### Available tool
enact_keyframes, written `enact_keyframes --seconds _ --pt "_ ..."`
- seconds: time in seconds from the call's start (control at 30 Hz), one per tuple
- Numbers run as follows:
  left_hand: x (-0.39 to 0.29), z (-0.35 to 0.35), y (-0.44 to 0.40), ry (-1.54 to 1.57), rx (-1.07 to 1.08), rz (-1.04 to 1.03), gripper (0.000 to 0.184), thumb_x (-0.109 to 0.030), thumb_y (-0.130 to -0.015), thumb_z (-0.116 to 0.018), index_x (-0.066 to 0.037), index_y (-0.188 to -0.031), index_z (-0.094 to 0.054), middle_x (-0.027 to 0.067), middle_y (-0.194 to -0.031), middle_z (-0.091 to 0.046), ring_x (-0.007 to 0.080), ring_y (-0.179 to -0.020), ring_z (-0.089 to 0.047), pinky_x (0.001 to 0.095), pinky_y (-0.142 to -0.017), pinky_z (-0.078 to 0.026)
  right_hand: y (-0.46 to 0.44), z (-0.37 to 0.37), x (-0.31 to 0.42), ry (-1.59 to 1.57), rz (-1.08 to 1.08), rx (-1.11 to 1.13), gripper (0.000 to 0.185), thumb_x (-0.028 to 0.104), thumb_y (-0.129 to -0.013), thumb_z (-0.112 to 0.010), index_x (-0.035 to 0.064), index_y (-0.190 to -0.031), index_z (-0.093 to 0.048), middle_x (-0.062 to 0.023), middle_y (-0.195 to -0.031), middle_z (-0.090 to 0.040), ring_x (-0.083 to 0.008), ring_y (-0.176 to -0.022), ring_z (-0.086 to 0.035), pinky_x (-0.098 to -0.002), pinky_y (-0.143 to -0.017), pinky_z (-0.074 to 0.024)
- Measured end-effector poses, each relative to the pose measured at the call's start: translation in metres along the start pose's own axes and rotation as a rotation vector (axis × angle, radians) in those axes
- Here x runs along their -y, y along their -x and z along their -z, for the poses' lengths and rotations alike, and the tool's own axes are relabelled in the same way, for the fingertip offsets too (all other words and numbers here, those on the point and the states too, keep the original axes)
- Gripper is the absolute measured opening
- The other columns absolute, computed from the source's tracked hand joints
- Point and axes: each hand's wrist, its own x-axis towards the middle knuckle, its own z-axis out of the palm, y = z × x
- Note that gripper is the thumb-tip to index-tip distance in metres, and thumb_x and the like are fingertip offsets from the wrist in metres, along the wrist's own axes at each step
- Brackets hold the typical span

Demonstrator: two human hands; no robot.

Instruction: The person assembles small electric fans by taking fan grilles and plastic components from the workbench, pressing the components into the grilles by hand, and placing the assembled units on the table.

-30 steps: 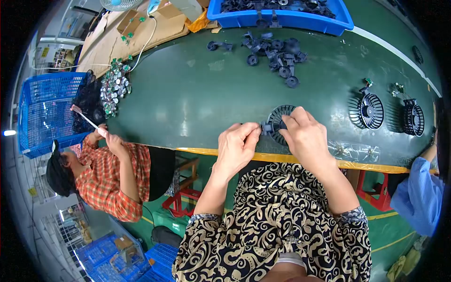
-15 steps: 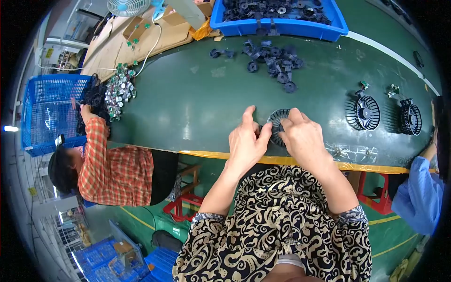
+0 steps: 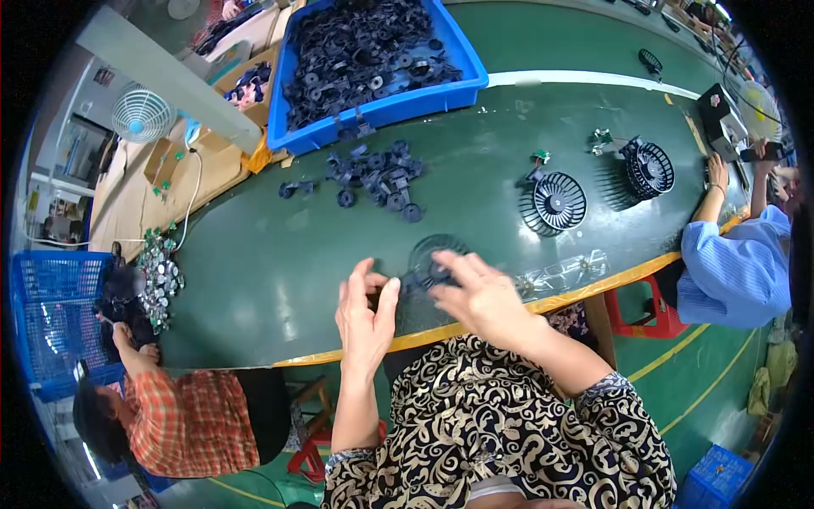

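A black round fan part point(image 3: 434, 248) lies on the green table in front of me, its ribs smeared by motion. My right hand point(image 3: 485, 299) reaches over it from the right, fingers stretched and apart, their tips at its centre; the thumb is hidden. To the left of the fan part, my left hand point(image 3: 366, 316) is open, with thumb and forefinger spread. Its thumb is close to a dark piece at the fan part's edge; whether they touch I cannot tell. Farther right stand two black ribbed fans point(image 3: 556, 204) point(image 3: 650, 170), each with a small green circuit board.
Dark plastic brackets point(image 3: 377, 178) lie piled beyond my hands, below a blue tray point(image 3: 381, 100) full of similar parts. At left are small green-and-silver parts point(image 3: 159, 280) and a blue basket point(image 3: 59, 318). Co-workers in a checked shirt point(image 3: 199, 424) and blue sleeve point(image 3: 733, 267) sit either side.
The view has swung right. My hands have moved apart from each other, the right one now flatter over the fan part. The fan part's ribs have become blurred.
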Motion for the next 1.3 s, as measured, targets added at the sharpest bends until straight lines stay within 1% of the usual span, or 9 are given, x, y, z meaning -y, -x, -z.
enact_keyframes --seconds 0.1,0.23,0.33,0.57,0.63,0.8,0.9,1.07,1.3 --pt "0.003 0.008 -0.001 -0.02 -0.08 -0.017 0.042 -0.019 -0.097 -0.073 -0.002 -0.133 -0.061 0.0079 -0.097 -0.073 0.0242 -0.096 -0.062 0.0389 -0.084 -0.05 0.005 0.027 -0.015 0.017 -0.166 -0.246 0.023 0.009 -0.079 -0.081 0.0064 -0.101 -0.078 -0.0186 -0.132 -0.064 -0.035 -0.108 -0.067 -0.0419 -0.09 -0.0579" --pt "0.02 0.013 0.004 -0.034 -0.123 0.0 0.036 -0.01 -0.096 -0.072 -0.001 -0.13 -0.066 0.0073 -0.1 -0.073 0.0183 -0.093 -0.062 0.0335 -0.084 -0.051 0.015 0.061 -0.05 0.277 -0.31 -0.5 0.023 0.011 -0.085 -0.08 0.0049 -0.107 -0.078 -0.0162 -0.134 -0.064 -0.0349 -0.113 -0.066 -0.0425 -0.092 -0.0572" --pt "0.026 0.008 0.008 -0.015 -0.158 -0.004 0.032 -0.008 -0.093 -0.074 -0.003 -0.124 -0.068 0.0071 -0.096 -0.073 0.0238 -0.094 -0.063 0.0377 -0.086 -0.052 0.021 0.074 -0.069 0.382 -0.525 -0.347 0.025 0.013 -0.087 -0.079 0.0045 -0.111 -0.077 -0.0124 -0.134 -0.064 -0.0359 -0.117 -0.064 -0.0439 -0.093 -0.0557" --pt "0.033 -0.002 0.008 -0.1 -0.228 -0.144 0.028 -0.004 -0.09 -0.075 -0.005 -0.118 -0.072 0.0077 -0.09 -0.071 0.0236 -0.091 -0.063 0.0371 -0.085 -0.052 -0.001 0.072 -0.046 0.478 -0.436 -0.476 0.03 0.013 -0.084 -0.082 0.0044 -0.112 -0.075 -0.0132 -0.123 -0.068 -0.0362 -0.109 -0.064 -0.0451 -0.091 -0.0541" --pt "0.032 -0.003 0.007 -0.164 -0.226 -0.202 0.026 -0.004 -0.088 -0.076 -0.006 -0.115 -0.073 0.0086 -0.089 -0.07 0.0253 -0.09 -0.063 0.0378 -0.083 -0.052 -0.02 0.061 -0.035 0.34 -0.239 -0.497 0.026 0.012 -0.084 -0.083 0.0034 -0.107 -0.075 -0.013 -0.109 -0.071 -0.0342 -0.099 -0.067 -0.0435 -0.084 -0.0556" --pt "0.032 -0.003 0.006 -0.149 -0.237 -0.214 0.025 -0.005 -0.088 -0.076 -0.006 -0.113 -0.073 0.0081 -0.089 -0.07 0.0251 -0.089 -0.064 0.0382 -0.083 -0.052 -0.079 0.01 -0.026 0.149 -0.286 -0.212 0.036 0.037 -0.091 -0.078 0.0017 -0.095 -0.077 -0.0159 -0.092 -0.072 -0.0365 -0.083 -0.073 -0.0452 -0.073 -0.0578" --pt "0.032 -0.002 0.006 -0.153 -0.231 -0.208 0.024 -0.005 -0.087 -0.076 -0.006 -0.111 -0.073 0.0076 -0.088 -0.069 0.0261 -0.087 -0.063 0.0386 -0.082 -0.052 -0.111 -0.017 -0.034 0.207 -0.313 -0.131 0.037 0.038 -0.089 -0.079 0.001 -0.091 -0.076 -0.0176 -0.09 -0.072 -0.037 -0.082 -0.073 -0.0453 -0.073 -0.0581" --pt "0.032 -0.003 0.005 -0.146 -0.249 -0.195 0.025 -0.006 -0.086 -0.077 -0.007 -0.111 -0.072 0.0058 -0.087 -0.069 0.0267 -0.087 -0.063 0.0407 -0.083 -0.051 -0.125 -0.04 -0.063 0.195 -0.213 -0.164 0.018 0.02 -0.093 -0.075 0.0027 -0.091 -0.073 -0.0166 -0.093 -0.067 -0.0396 -0.078 -0.071 -0.0491 -0.071 -0.0578" --pt "0.03 0.001 0.005 -0.153 -0.229 -0.186 0.024 -0.009 -0.087 -0.076 -0.008 -0.11 -0.072 0.005 -0.088 -0.069 0.0271 -0.087 -0.062 0.0408 -0.082 -0.049 -0.127 -0.015 -0.086 0.23 0.003 -0.41 0.014 0.011 -0.09 -0.075 0.003 -0.102 -0.071 -0.0128 -0.095 -0.064 -0.0347 -0.082 -0.069 -0.046 -0.069 -0.0561"
